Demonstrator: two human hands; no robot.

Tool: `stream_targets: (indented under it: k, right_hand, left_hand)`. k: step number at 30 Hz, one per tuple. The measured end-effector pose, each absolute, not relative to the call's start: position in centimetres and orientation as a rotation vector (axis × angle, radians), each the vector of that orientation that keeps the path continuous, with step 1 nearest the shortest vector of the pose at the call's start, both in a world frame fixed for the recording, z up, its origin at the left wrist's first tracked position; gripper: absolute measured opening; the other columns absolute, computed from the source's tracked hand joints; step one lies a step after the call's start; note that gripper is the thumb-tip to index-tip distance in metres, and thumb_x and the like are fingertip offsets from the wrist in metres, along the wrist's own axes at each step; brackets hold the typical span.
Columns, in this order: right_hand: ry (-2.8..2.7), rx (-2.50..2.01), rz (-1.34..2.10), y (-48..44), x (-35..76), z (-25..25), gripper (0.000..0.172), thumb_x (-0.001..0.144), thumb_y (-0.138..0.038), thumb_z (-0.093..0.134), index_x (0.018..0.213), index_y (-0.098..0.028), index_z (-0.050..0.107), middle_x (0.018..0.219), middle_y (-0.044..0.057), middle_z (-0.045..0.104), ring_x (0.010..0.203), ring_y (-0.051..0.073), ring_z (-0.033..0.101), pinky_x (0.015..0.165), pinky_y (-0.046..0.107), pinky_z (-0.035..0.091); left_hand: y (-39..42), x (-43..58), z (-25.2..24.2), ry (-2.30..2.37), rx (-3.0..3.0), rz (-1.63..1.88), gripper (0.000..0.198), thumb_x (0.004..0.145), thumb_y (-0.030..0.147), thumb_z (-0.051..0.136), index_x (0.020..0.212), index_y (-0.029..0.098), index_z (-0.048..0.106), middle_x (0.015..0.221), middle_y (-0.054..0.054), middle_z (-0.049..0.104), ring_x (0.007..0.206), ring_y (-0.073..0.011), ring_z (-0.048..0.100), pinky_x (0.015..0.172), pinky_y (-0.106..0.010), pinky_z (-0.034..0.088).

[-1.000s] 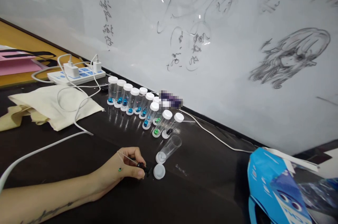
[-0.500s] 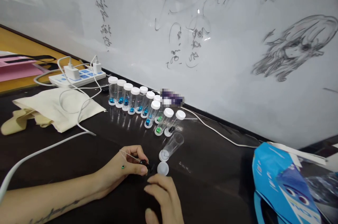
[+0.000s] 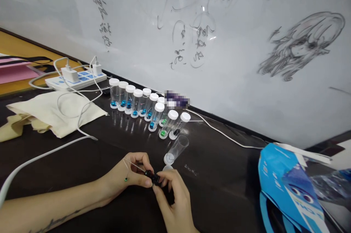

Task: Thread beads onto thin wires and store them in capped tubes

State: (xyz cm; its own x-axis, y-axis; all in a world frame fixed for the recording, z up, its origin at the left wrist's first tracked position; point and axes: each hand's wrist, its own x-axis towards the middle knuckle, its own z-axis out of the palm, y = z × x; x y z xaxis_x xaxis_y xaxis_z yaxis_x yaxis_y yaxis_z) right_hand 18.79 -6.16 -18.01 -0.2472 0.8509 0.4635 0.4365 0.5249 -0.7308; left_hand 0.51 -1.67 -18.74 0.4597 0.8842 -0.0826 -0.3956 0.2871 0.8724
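My left hand (image 3: 135,174) pinches a small black piece (image 3: 154,178) between thumb and fingers; its exact kind is too small to make out. A thin pale string runs from it across the hand, and a tiny green bead (image 3: 126,179) hangs near the string's end. From the other side, my right hand (image 3: 175,198) grips the same piece with thumb and fingertips. Just beyond the hands stands an uncapped clear plastic tube (image 3: 178,147). Its loose white cap (image 3: 168,167) lies in front of it, partly covered by my right hand.
Several white-capped tubes (image 3: 138,103) with blue, green or black pieces line the back. To the left are a cream cloth pouch (image 3: 55,110), a power strip (image 3: 85,77) and a white cable (image 3: 41,158). A blue bag (image 3: 285,181) stands right, below the whiteboard (image 3: 233,61).
My right hand has moved up and in, from apart with spread fingers to gripping the black piece. It now partly covers the loose cap. The view has shifted slightly.
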Motion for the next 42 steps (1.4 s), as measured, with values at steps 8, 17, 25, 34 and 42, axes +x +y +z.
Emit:
stream_targets:
  k: [8,17,25,34,42]
  right_hand:
    - [-1.835,-1.11,0.729,-6.07,18.99,-17.89,0.013,0.094,-0.022,0.052,0.106,-0.026,0.055,0.085,-0.001,0.059,0.077,0.016,0.057,0.07,0.027,0.043]
    - [-1.834,-1.15,0.813,-6.32,19.03,-17.57,0.026,0.101,-0.034,0.035,0.092,-0.023,0.057,0.075,0.0,0.056,0.07,0.017,0.056,0.064,0.026,0.04]
    - [-1.897,-1.158,0.775,-6.37,18.95,-17.65,0.02,0.097,-0.031,0.045,0.083,-0.021,0.054,0.07,-0.002,0.05,0.061,0.013,0.049,0.057,0.024,0.035]
    - [-1.87,-1.139,0.81,-6.33,18.75,-17.28,0.011,0.095,-0.029,0.049,0.091,-0.021,0.056,0.072,-0.002,0.052,0.059,0.013,0.048,0.055,0.024,0.036]
    - [-1.835,-1.128,0.79,-6.39,18.74,-17.43,0.012,0.092,-0.027,0.051,0.103,-0.022,0.054,0.079,-0.001,0.055,0.059,0.013,0.052,0.055,0.024,0.039]
  left_hand:
    - [-1.41,0.58,-18.9,0.654,0.922,0.954,0.025,0.055,0.009,0.089,0.068,0.016,0.069,0.068,0.003,0.069,0.063,-0.0086,0.061,0.056,-0.015,0.044]
    - [-1.72,0.5,-18.46,0.664,0.951,0.93,0.026,0.054,0.008,0.089,0.068,0.017,0.069,0.067,0.004,0.068,0.061,-0.009,0.06,0.056,-0.016,0.044]
    - [-1.71,0.5,-18.84,0.653,1.011,0.911,0.026,0.054,0.011,0.09,0.069,0.017,0.069,0.067,0.003,0.066,0.061,-0.0086,0.057,0.055,-0.017,0.042]
    - [-1.61,0.59,-18.61,0.66,0.997,0.931,0.025,0.054,0.011,0.09,0.068,0.017,0.07,0.068,0.002,0.067,0.062,-0.0095,0.056,0.056,-0.018,0.041]
    - [-1.68,0.47,-18.5,0.672,0.934,0.936,0.024,0.056,0.009,0.088,0.068,0.017,0.068,0.069,0.003,0.068,0.063,-0.0098,0.06,0.056,-0.017,0.042]
